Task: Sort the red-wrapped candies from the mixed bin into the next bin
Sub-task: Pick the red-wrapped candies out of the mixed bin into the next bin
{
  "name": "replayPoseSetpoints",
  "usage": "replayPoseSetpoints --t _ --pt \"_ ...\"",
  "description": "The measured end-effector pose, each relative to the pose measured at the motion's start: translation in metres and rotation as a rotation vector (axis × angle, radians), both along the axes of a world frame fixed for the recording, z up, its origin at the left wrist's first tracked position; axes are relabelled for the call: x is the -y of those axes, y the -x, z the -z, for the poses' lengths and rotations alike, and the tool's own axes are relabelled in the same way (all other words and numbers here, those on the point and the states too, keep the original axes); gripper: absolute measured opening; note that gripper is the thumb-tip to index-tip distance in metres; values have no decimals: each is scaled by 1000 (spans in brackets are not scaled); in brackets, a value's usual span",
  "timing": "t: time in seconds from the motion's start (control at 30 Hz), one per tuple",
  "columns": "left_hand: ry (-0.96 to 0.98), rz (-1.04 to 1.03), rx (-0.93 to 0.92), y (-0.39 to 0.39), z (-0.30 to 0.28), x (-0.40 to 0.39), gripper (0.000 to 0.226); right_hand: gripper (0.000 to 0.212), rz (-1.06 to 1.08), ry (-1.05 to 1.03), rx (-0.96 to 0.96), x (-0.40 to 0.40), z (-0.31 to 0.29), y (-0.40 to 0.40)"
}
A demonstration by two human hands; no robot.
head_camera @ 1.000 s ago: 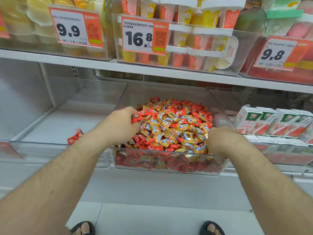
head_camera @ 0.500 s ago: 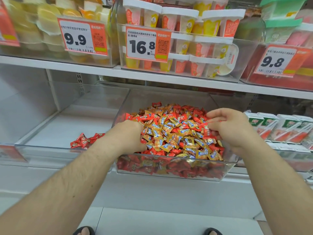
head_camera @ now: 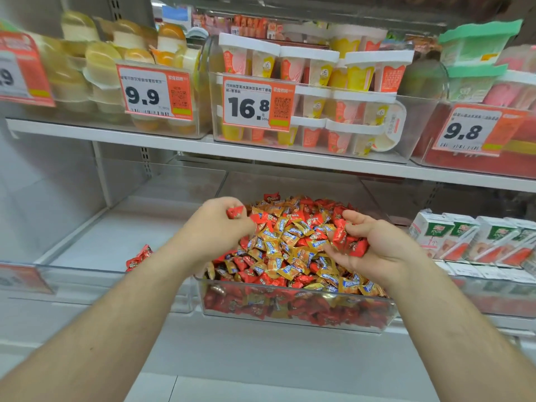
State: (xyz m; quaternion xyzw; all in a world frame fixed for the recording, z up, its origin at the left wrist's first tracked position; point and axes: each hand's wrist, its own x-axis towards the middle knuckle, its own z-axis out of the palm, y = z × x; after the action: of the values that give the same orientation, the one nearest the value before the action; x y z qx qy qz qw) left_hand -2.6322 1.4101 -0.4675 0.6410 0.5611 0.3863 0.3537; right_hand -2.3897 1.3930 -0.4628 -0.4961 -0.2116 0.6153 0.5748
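A clear mixed bin (head_camera: 295, 322) on the lower shelf is heaped with red-wrapped and gold-wrapped candies (head_camera: 290, 245). My left hand (head_camera: 214, 227) hovers over the bin's left side and pinches a red candy (head_camera: 234, 211) in its fingertips. My right hand (head_camera: 374, 248) is over the right side, palm up, fingers curled round several red candies (head_camera: 349, 242). The clear bin to the left (head_camera: 87, 274) holds a small cluster of red candies (head_camera: 139, 256) near its front, partly hidden by my left forearm.
Juice cartons (head_camera: 475, 239) stand in the bin to the right. The shelf above carries tubs of jelly cups (head_camera: 319, 91) with price tags 9.9 (head_camera: 155, 92), 16.8 (head_camera: 258, 103) and 9.8 (head_camera: 475, 130). The floor lies below the shelf.
My left hand rose from the pile with a red candy pinched in it. My right hand turned palm up with red candies gathered in it. The camera tilted up.
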Motion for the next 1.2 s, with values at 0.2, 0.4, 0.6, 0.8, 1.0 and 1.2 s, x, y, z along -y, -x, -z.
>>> replayPoseSetpoints --t 0.2,0.4,0.6,0.8,1.0,1.2 --pt "178 -80 684 65 -16 7 34 22 -163 -31 -24 6 -12 54" --pt "327 -305 853 118 -1 8 14 28 -347 49 -60 -6 -33 138" --pt "296 -427 668 155 18 -9 17 35 -448 12 37 -36 -50 214" --pt "296 -373 381 158 23 -17 11 51 -529 101 174 -59 -33 254" --pt "212 -372 213 159 31 -18 44 71 -562 32 95 -55 -27 248" --pt "67 -328 114 142 29 -17 39 52 -475 -153 49 -40 -30 200"
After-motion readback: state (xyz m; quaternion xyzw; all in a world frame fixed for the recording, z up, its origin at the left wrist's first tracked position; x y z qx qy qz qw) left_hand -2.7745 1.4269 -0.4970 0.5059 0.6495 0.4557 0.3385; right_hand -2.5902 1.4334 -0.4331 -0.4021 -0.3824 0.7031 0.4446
